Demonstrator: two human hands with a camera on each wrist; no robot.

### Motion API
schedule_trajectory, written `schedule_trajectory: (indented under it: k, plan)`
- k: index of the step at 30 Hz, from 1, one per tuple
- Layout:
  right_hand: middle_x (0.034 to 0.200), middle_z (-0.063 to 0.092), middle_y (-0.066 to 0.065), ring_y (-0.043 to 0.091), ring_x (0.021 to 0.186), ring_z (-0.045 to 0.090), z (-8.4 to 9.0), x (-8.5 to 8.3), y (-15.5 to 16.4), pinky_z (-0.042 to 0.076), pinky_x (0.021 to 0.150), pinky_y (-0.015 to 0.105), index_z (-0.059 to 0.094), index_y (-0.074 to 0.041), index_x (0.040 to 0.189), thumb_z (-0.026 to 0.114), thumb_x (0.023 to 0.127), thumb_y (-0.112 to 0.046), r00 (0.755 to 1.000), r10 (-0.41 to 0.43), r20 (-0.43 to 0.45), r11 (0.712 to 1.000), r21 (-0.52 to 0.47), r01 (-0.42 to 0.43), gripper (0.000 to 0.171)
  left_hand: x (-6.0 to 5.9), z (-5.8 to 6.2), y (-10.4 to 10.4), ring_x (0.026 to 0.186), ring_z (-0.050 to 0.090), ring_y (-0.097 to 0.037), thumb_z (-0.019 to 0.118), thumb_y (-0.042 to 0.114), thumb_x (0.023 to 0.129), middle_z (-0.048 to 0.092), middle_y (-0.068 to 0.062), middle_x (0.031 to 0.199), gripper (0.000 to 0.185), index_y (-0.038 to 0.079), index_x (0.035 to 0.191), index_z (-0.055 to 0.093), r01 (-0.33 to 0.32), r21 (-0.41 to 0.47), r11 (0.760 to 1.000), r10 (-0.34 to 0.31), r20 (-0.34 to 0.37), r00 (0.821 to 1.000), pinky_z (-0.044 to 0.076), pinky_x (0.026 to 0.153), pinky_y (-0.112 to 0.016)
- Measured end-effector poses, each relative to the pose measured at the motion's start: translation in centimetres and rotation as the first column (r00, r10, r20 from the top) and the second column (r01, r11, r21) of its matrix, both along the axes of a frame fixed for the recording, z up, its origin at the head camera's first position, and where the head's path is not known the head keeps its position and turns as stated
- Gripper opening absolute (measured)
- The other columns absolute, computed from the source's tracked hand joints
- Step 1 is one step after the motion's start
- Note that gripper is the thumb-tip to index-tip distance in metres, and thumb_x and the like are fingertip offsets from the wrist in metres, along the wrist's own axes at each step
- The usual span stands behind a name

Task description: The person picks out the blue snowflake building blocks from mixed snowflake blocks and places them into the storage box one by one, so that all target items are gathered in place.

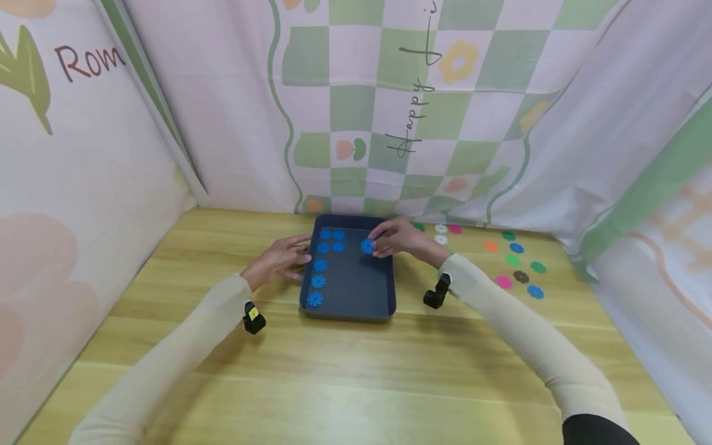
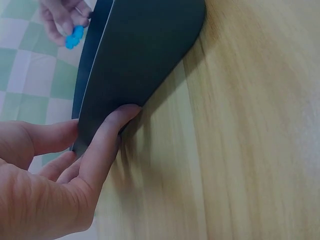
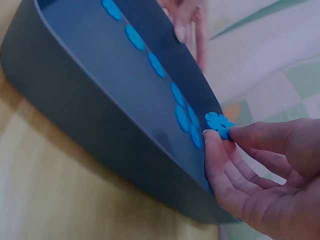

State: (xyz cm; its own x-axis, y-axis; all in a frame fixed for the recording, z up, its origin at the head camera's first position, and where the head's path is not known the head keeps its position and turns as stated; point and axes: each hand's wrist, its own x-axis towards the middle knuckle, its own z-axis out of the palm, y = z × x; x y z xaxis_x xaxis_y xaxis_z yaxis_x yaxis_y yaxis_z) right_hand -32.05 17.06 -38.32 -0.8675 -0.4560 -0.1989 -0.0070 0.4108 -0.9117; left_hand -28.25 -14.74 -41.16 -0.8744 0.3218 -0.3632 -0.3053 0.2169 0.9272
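In the head view, a dark grey-blue rectangular tray (image 1: 356,284) lies on the wooden table. Several blue snowflake building discs (image 1: 318,281) line its left side, with a small cluster at the far left corner. My right hand (image 1: 403,238) pinches another blue snowflake disc (image 3: 218,124) between thumb and fingers, above the tray's far right part. At the tray's left wall is my left hand (image 1: 280,256). In the left wrist view, its fingers (image 2: 112,122) hold the wall, one pressed to the outside and others at the rim.
Right of the tray lie loose discs in several colours, among them a pink disc (image 1: 503,282), a brown disc (image 1: 521,277), an orange disc (image 1: 491,246) and a white disc (image 1: 440,239). A patterned curtain (image 1: 356,111) hangs behind the table, with fabric at both sides.
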Motion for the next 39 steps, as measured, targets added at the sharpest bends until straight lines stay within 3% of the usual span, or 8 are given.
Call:
schedule_trajectory:
  k: [7, 16, 26, 31, 34, 39]
  plan:
    - [0.112, 0.073, 0.031, 0.029, 0.09, 0.078, -0.7, 0.2, -2.6, 0.061, 0.095, 0.055, 0.063, 0.014, 0.125, 0.063, 0.101, 0.003, 0.999, 0.024, 0.033, 1.0, 0.012, -0.025, 0.026, 0.0, -0.1, 0.0, 0.146, 0.046, -0.043, 0.057, 0.003, 0.107, 0.025, -0.02, 0.171, 0.069, 0.017, 0.167, 0.028, -0.007, -0.001, 1.0, 0.007, -0.003, 1.0, 0.066, 0.085, -0.04]
    - [0.103, 0.075, 0.028, 0.025, 0.08, 0.078, -1.7, 0.6, -4.2, 0.066, 0.086, 0.046, 0.062, 0.017, 0.121, 0.062, 0.099, 0.006, 0.993, 0.014, 0.114, 1.0, 0.001, -0.014, 0.024, -0.2, -0.2, 0.6, 0.146, 0.046, -0.042, 0.056, 0.005, 0.108, 0.026, -0.02, 0.171, 0.068, 0.017, 0.168, 0.027, 0.02, 0.011, 1.0, -0.02, 0.005, 1.0, 0.064, 0.092, -0.045]
    - [0.092, 0.078, 0.019, 0.017, 0.072, 0.075, -2.8, 0.2, -5.7, 0.067, 0.077, 0.036, 0.069, 0.011, 0.108, 0.067, 0.098, 0.004, 0.996, -0.008, 0.089, 0.994, 0.107, -0.002, 0.013, -0.2, -0.4, 1.1, 0.142, 0.05, -0.043, 0.056, 0.002, 0.106, 0.03, -0.022, 0.169, 0.067, 0.017, 0.166, 0.031, -0.012, -0.009, 1.0, 0.012, 0.004, 1.0, 0.066, 0.083, -0.039]
    - [0.086, 0.078, 0.016, 0.014, 0.068, 0.073, -2.9, 0.0, -6.5, 0.067, 0.073, 0.033, 0.07, 0.009, 0.1, 0.068, 0.096, 0.003, 0.998, 0.0, 0.069, 0.989, 0.15, -0.01, 0.007, 0.0, -0.3, 0.9, 0.141, 0.052, -0.041, 0.054, -0.001, 0.105, 0.033, -0.023, 0.167, 0.066, 0.014, 0.166, 0.032, -0.035, -0.019, 0.999, 0.035, -0.018, 0.999, 0.065, 0.067, -0.029]
    - [0.086, 0.078, 0.016, 0.014, 0.068, 0.073, -2.7, 0.1, -6.9, 0.067, 0.072, 0.033, 0.071, 0.008, 0.098, 0.068, 0.096, 0.003, 0.999, 0.008, 0.049, 0.982, 0.188, -0.017, 0.006, 0.2, -0.2, 0.8, 0.135, 0.058, -0.041, 0.054, -0.004, 0.103, 0.035, -0.024, 0.166, 0.066, 0.012, 0.165, 0.034, -0.054, -0.027, 0.998, 0.053, -0.038, 0.998, 0.062, 0.059, -0.026]
    - [0.086, 0.077, 0.015, 0.015, 0.067, 0.072, -2.6, 0.1, -7.2, 0.067, 0.07, 0.032, 0.072, 0.006, 0.096, 0.068, 0.095, 0.003, 1.0, 0.017, 0.014, 0.969, 0.247, -0.02, 0.005, 0.8, 0.0, 0.7, 0.122, 0.066, -0.04, 0.052, -0.004, 0.103, 0.038, -0.027, 0.164, 0.065, 0.008, 0.164, 0.034, -0.068, -0.032, 0.997, 0.066, -0.074, 0.995, 0.061, 0.057, -0.024]
